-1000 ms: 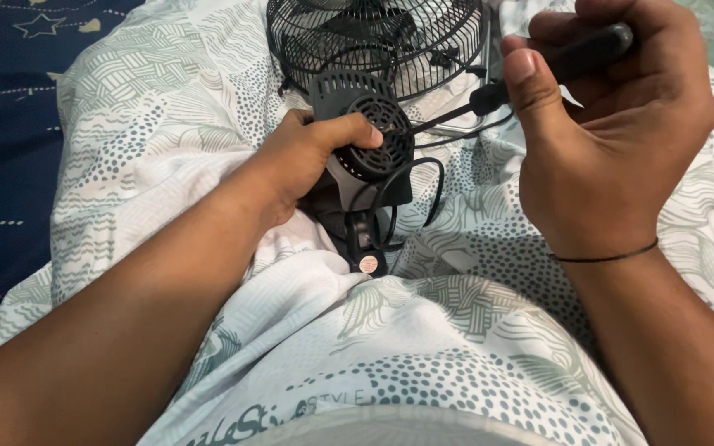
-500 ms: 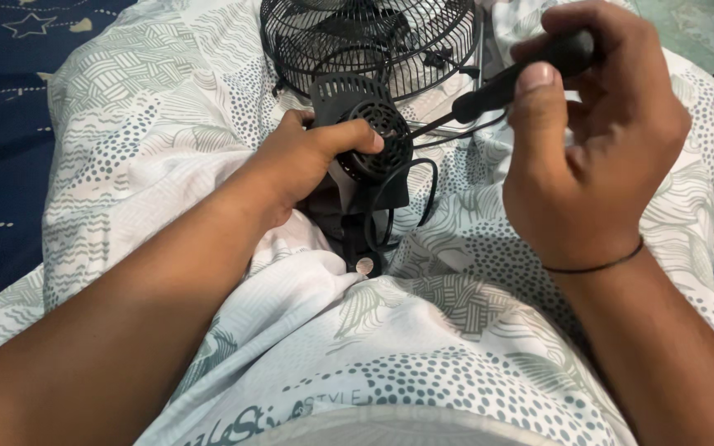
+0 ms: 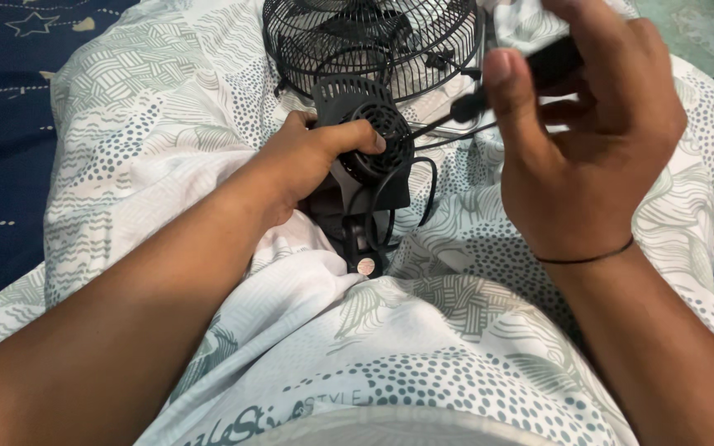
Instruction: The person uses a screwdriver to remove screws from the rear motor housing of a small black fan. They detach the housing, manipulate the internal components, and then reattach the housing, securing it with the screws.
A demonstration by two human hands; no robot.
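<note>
A small black fan (image 3: 373,49) with a wire cage lies on a patterned white sheet between my legs. Its round vented motor housing (image 3: 365,124) faces me. My left hand (image 3: 311,157) grips the left side of this housing, thumb across its back. My right hand (image 3: 580,140) is raised at the right and holds a black-handled screwdriver (image 3: 497,87). The thin shaft points left toward the housing; whether the tip touches it is unclear. A black cable (image 3: 419,190) loops beside the fan's base.
The patterned white sheet (image 3: 142,124) covers my lap and legs. A dark blue bedcover with stars (image 3: 2,99) lies at the left. Green floor tiles (image 3: 704,33) show at the top right. A thin black band (image 3: 588,258) circles my right wrist.
My right hand has shifted slightly left and tilted, bringing the screwdriver's shaft closer to the motor housing. My left hand keeps its grip on the housing.
</note>
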